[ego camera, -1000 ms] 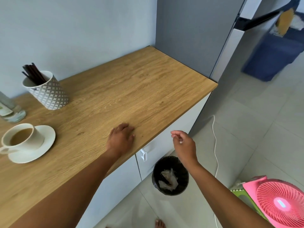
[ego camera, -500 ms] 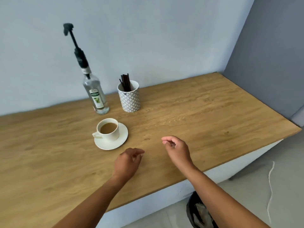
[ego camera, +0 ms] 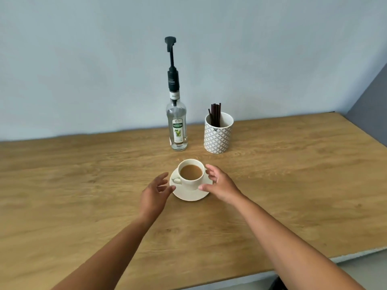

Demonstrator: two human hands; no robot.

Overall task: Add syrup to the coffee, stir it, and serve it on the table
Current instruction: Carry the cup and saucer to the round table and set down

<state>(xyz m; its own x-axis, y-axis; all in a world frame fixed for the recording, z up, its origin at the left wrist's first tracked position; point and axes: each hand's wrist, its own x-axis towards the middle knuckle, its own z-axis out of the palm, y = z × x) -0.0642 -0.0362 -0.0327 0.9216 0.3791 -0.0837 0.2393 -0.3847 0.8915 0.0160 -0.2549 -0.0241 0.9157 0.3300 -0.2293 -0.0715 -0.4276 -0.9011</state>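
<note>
Wooden counter [ego camera: 293, 185]: white cup [ego camera: 191, 174] brimming with milky coffee.

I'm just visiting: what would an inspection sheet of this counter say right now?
Surface: wooden counter, bare apart from the items below.
Job's things: coffee cup on saucer; syrup bottle with pump, upright behind it; patterned holder of dark stir sticks.
Clutter: nothing seen.
Hands: left hand and right hand open, flanking the saucer, holding nothing.
Cables: nothing seen.
Surroundings: pale wall behind.
</note>
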